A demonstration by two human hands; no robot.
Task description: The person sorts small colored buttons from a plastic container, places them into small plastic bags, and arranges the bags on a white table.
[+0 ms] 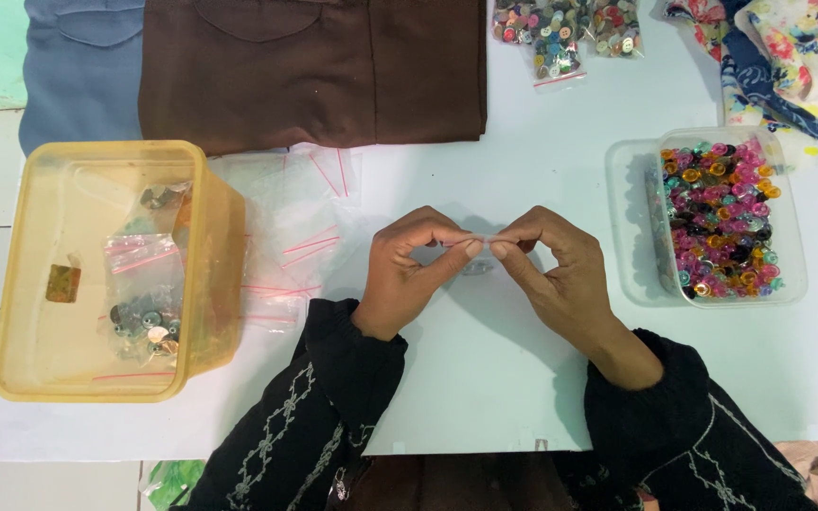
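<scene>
At far left stands a yellow translucent tub (97,274) on the white table (523,378); inside it lie small clear bags of buttons (144,312) with pink seal strips, and a small square label clings to its floor. Just right of the tub, a loose pile of empty zip bags (291,237) rests on the table, touching the tub's side. Behind these lie folded cloths, a blue-grey cloth (78,66) and a brown cloth (314,66).

At centre, your left hand (409,270) and right hand (551,270) meet above the table. Both are closed in a pinch on the top edge of one small clear bag (478,254), thumb and forefinger of each hand pressed together at its seal, fingertips nearly touching. The bag hangs between the hands; its contents are too blurred to tell.

To the right, well apart from your hands, a clear rectangular container (712,218) holds many mixed coloured buttons. Near the top edge lie filled button bags (565,33), and at upper right a floral fabric (788,57).
</scene>
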